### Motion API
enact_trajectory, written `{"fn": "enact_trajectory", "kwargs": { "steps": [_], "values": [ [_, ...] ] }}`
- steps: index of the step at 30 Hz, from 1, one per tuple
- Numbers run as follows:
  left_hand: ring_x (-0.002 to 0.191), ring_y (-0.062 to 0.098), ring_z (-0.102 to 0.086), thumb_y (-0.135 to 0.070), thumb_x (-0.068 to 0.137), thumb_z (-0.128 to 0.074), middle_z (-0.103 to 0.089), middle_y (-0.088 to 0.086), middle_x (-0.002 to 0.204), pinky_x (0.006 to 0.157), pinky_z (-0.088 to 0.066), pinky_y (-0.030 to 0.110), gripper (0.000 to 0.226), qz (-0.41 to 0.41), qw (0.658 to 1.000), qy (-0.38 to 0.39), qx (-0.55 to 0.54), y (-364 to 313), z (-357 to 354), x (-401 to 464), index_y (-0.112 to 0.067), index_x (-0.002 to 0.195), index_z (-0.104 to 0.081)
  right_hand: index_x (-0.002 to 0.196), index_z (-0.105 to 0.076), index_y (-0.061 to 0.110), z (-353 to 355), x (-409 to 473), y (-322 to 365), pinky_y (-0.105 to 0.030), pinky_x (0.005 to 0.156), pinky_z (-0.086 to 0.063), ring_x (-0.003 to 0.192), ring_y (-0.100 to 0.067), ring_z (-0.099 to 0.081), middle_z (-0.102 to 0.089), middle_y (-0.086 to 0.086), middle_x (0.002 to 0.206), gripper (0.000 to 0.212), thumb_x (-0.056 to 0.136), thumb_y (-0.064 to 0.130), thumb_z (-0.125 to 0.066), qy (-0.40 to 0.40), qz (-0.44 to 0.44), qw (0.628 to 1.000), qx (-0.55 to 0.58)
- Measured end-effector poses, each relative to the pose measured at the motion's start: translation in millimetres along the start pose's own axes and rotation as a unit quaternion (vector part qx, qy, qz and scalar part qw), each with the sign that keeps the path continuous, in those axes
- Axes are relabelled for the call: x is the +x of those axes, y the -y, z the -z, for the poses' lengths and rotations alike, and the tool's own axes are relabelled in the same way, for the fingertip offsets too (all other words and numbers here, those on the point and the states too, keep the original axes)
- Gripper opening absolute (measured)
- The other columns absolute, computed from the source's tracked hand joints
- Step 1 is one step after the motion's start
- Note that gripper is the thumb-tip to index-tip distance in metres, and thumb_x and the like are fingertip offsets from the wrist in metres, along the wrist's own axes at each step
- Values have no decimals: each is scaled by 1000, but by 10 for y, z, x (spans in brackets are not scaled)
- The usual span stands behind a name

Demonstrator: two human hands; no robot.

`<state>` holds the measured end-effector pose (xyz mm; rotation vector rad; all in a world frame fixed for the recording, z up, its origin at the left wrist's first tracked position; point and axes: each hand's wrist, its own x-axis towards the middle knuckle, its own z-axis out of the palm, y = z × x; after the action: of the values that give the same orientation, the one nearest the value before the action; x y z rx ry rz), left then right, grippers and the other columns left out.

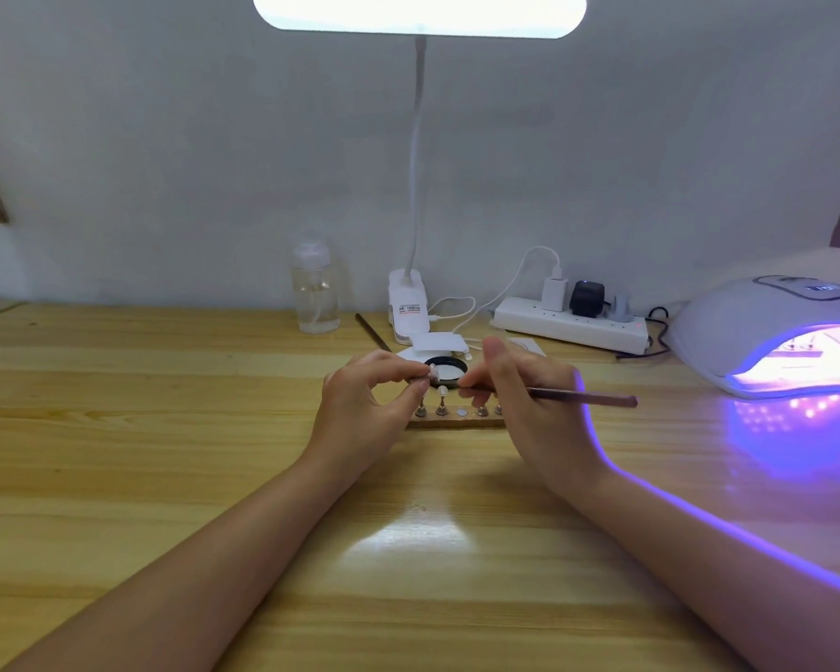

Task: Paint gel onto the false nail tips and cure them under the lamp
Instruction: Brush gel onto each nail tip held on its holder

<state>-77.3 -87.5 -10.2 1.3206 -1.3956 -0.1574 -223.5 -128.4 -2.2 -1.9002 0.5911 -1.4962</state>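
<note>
One nail tip (432, 372) is being pinched in the left hand (364, 405); the right hand (520, 395) is gripping the brush (583, 396) against it; others are waiting on the stand (457, 420); the curing lamp (772, 332) is glowing nearby, so painting looks midway.

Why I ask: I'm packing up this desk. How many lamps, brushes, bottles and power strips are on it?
Lamps: 2 (desk lamp, curing lamp)
Brushes: 2 (held brush, brush-like stick lying near the bottle)
Bottles: 1
Power strips: 1
Total: 6

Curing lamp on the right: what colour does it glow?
Purple-violet, from the curing lamp, head view.
</note>
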Motion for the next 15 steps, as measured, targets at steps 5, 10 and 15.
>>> {"fn": "enact_trajectory", "kwargs": {
  "steps": [5, 10, 15],
  "values": [
    [84, 13, -61, -9, 77, -70, -65, -8, 80, 91, -40, 52, 15, 2, 1000, -3, 2, 6, -1, -3, -20, 87, -71, 71, -69, 14, -8, 22, -1, -7, 55, -40, 58, 3, -59, -62, 15, 59, 38, 87, 35, -42, -8, 22, 999, -22],
    [86, 13, -61, -10, 77, -70, -64, -10, 81, 92, -40, 52, 16, 1, 1000, 3, 8, 4, 0, -5, -23, 86, -71, 63, -68, 12, 4, 19, 3, -14, 54, -45, 51, -3, -58, -63, 4, 53, 44, 82, 43, -44, -1, -27, 999, 17],
    [86, 14, -61, -10, 77, -70, -65, -9, 82, 92, -40, 52, 15, 5, 1000, 0, 8, -3, 1, -3, -21, 86, -71, 71, -68, 13, -3, 30, 20, -8, 55, -40, 58, 2, -59, -63, 12, 60, 40, 85, 40, -42, -7, 1, 1000, -18]
  ]
}}
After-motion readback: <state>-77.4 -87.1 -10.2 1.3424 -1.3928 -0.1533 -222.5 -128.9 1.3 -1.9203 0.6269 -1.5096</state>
